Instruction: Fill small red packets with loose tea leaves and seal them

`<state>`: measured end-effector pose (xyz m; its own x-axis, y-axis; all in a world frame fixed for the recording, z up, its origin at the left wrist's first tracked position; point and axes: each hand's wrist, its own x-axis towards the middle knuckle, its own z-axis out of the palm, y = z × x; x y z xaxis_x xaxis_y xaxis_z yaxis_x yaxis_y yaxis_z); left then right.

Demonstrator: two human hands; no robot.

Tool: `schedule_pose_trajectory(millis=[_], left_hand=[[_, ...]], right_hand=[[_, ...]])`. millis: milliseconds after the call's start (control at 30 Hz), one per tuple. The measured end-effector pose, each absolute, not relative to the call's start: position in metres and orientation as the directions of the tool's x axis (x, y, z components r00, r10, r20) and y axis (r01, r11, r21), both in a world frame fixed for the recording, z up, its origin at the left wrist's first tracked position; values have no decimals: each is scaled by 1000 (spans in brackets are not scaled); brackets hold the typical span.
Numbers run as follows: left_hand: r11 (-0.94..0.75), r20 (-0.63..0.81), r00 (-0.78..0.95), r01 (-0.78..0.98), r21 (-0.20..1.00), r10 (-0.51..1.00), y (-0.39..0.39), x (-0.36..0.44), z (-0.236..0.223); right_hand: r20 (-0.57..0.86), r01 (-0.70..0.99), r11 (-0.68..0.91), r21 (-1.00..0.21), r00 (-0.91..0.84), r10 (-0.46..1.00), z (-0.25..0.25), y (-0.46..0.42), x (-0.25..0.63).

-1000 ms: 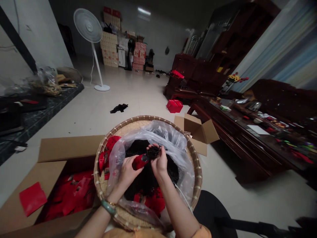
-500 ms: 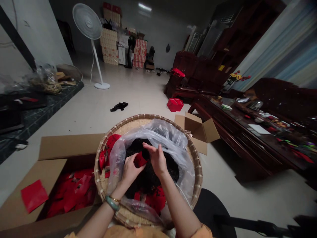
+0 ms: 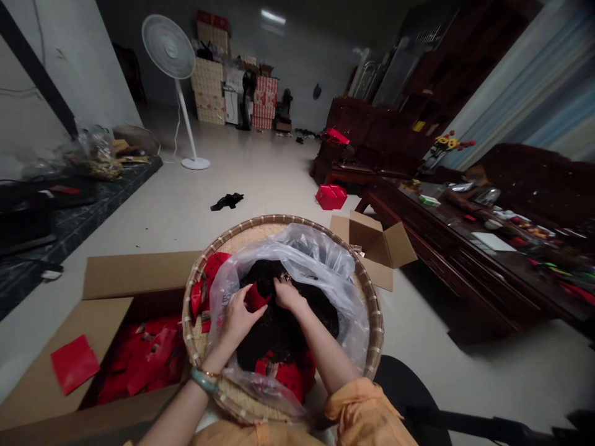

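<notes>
A small red packet (image 3: pixel 256 298) is held between the thumb and fingers of my left hand (image 3: pixel 239 317), tilted with its mouth toward the right. My right hand (image 3: pixel 289 295) is closed just right of that mouth, its fingertips down at the dark loose material (image 3: pixel 279 334); what they hold is hidden. This black, crumbly-looking material fills a clear plastic bag (image 3: pixel 346 291) with its edges spread open. The bag sits in a round woven bamboo tray (image 3: pixel 377 328). More red packets (image 3: pixel 286 375) lie at the near side of the bag, and others (image 3: pixel 211 272) at the tray's left.
On the left an open cardboard box (image 3: pixel 139 272) holds many red packets, with one red packet (image 3: pixel 74 364) on its flap. A smaller open carton (image 3: pixel 400 248) stands beyond the tray, by a dark wooden table (image 3: pixel 418 238). A black round stand base (image 3: pixel 409 396) is at right.
My right hand has lowered from above the packet, fingers raised, to the black material, fingers now closed. The left hand keeps the red packet, slightly further left. The view has shifted a little.
</notes>
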<state>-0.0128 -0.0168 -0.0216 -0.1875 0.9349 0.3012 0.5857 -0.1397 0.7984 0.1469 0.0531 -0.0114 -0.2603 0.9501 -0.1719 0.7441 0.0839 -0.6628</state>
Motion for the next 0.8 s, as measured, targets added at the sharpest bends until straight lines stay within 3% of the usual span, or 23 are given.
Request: schedule_pose_trajectory(millis=[167, 367, 567, 800], left_hand=[[-151, 318, -156, 635, 757, 935, -16, -16, -21], [-156, 339, -163, 653, 741, 927, -14, -18, -20], [-141, 316, -152, 663, 735, 936, -14, -15, -14], [-166, 329, -132, 656, 736, 935, -13, -2, -9]], right_hand=[[-157, 736, 114, -667, -288, 945, -14, 59, 144], [-10, 650, 147, -745, -231, 973, -3, 47, 160], [208, 389, 233, -891, -108, 972, 48, 21, 163], [219, 140, 232, -962, -105, 970, 77, 10, 148]])
